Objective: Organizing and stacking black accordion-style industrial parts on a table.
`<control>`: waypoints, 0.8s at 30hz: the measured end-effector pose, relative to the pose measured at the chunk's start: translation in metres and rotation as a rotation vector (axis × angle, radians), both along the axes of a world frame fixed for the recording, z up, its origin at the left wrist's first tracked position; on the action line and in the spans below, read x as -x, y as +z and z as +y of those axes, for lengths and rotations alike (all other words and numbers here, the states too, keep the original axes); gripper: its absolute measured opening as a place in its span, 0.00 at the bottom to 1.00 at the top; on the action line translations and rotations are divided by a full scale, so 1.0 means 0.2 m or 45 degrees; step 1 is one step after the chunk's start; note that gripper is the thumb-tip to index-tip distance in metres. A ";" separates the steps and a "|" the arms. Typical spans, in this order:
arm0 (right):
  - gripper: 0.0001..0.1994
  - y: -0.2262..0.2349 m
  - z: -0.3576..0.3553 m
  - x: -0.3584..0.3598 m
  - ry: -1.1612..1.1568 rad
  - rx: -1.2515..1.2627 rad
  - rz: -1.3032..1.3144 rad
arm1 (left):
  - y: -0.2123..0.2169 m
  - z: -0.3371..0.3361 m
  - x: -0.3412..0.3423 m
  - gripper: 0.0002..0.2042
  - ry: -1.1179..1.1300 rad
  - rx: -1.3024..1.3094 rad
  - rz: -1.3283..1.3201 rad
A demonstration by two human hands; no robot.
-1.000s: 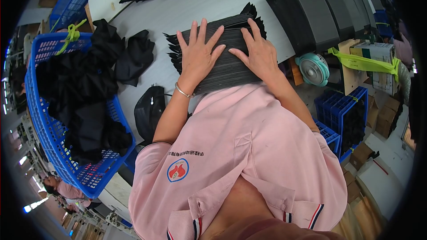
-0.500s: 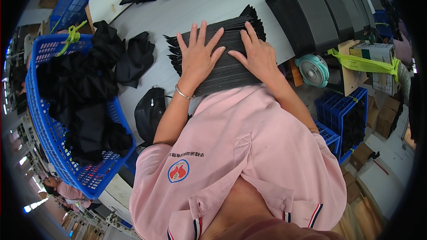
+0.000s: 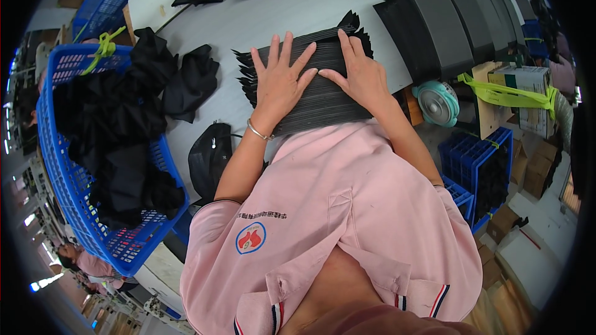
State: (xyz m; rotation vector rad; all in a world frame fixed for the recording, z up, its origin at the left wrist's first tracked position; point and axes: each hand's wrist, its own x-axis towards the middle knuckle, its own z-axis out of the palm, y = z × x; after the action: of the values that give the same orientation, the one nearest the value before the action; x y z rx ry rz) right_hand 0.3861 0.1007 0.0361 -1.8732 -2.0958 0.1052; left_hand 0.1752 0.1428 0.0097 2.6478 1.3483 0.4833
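Observation:
A stack of black fabric panels [image 3: 323, 108] with frayed-looking, jagged ends lies on the table right against my body, its many edges showing as thin parallel lines. My left hand [image 3: 279, 80] rests flat on the stack's left part, fingers spread. On its right part lies my right hand [image 3: 360, 77], thumb stretched toward the left hand and forefinger pointing to the far edge. Neither hand has anything between its fingers. At the far right corner some panel ends stick up out of line.
On the left stands a blue plastic basket [image 3: 115, 263] heaped with black cloth [image 3: 115, 130]. A black pouch [image 3: 211, 155] lies near my left forearm. Curved stacks of black panels [image 3: 419, 22] cover the table's right end, above a teal fan [image 3: 436, 104] and blue crates [image 3: 478, 167].
The view has shifted slightly, so the table's things sit a little lower and to the right. My hands stay spread on the stack; the right fingers have shifted only slightly.

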 end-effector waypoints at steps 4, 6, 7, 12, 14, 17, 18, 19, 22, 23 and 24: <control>0.46 -0.02 0.02 0.01 -0.028 0.010 -0.076 | 0.01 0.00 0.00 0.27 0.020 0.060 0.052; 0.45 -0.02 0.02 0.01 -0.020 -0.002 -0.089 | 0.01 0.00 0.00 0.27 0.017 0.030 0.019; 0.45 -0.02 0.02 0.01 -0.017 0.002 -0.083 | 0.00 0.00 0.01 0.27 0.007 0.003 -0.010; 0.42 -0.01 0.01 0.02 -0.021 0.001 -0.103 | 0.00 0.00 0.01 0.28 0.024 0.043 0.034; 0.39 0.00 0.02 0.03 -0.068 0.112 -0.012 | 0.00 0.01 0.00 0.29 0.032 0.034 0.020; 0.36 -0.02 0.01 0.02 -0.024 -0.099 -0.037 | 0.03 0.06 0.01 0.31 0.084 0.080 -0.160; 0.36 -0.01 0.00 0.02 -0.010 -0.112 -0.038 | 0.04 0.11 0.02 0.30 0.068 0.139 -0.224; 0.36 0.00 0.01 0.03 -0.010 -0.114 -0.032 | 0.05 0.17 0.03 0.30 0.058 0.199 -0.286; 0.36 -0.02 0.01 0.03 0.019 -0.129 -0.047 | -0.01 0.35 0.04 0.26 0.053 0.250 -0.334; 0.35 -0.02 0.01 0.03 0.024 -0.134 -0.069 | -0.01 0.41 0.04 0.24 0.024 0.387 -0.302; 0.36 -0.02 0.01 0.02 0.035 -0.132 -0.062 | -0.02 0.44 0.04 0.22 -0.002 0.328 -0.336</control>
State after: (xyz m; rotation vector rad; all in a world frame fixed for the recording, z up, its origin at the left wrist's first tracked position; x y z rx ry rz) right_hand 0.3820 0.1035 0.0321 -1.8046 -2.1167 -0.0427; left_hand 0.1664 0.2309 0.0066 2.2866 1.2358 0.5909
